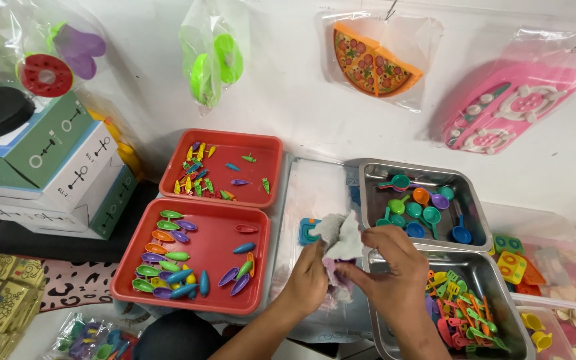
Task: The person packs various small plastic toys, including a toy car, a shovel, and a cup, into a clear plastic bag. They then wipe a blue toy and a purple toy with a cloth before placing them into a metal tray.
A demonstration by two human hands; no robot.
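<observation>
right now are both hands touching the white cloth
Touching: the head view shows the left hand and right hand both pinching the white cloth between their fingers.

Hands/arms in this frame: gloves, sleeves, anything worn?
Both hands are bare: no gloves on the left hand or the right hand. No rings, watch or bands show. Both forearms are uncovered as far as the bottom edge of the view, so no sleeve is visible. No markings show on them.
</observation>
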